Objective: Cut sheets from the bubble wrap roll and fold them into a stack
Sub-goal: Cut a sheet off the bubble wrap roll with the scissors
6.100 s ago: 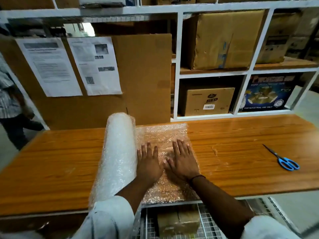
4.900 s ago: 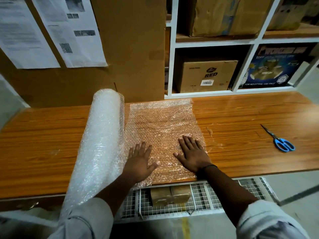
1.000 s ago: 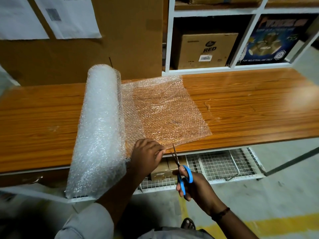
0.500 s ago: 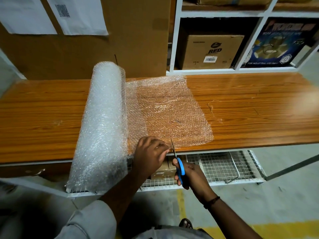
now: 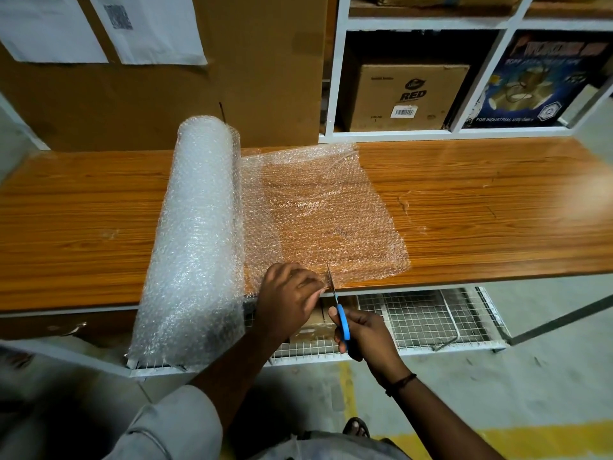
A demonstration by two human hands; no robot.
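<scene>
A thick bubble wrap roll (image 5: 195, 234) lies front to back across the wooden table (image 5: 481, 207), its near end hanging over the front edge. An unrolled sheet (image 5: 325, 214) spreads flat to the right of the roll. My left hand (image 5: 288, 297) pinches the sheet's near edge at the table front. My right hand (image 5: 361, 330) grips blue-handled scissors (image 5: 338, 310), whose blades point away from me and sit at the sheet's near edge, just right of my left fingers.
A large cardboard panel (image 5: 199, 94) with taped papers stands behind the roll. White shelving (image 5: 335, 78) at the back right holds cardboard boxes (image 5: 408, 94). A wire mesh shelf (image 5: 424, 320) sits under the table front.
Both hands lay flat on the sheet earlier, with the scissors far right on the table. Now my right hand holds the scissors, which have moved up to the sheet's near edge, and my left pinches that edge.
</scene>
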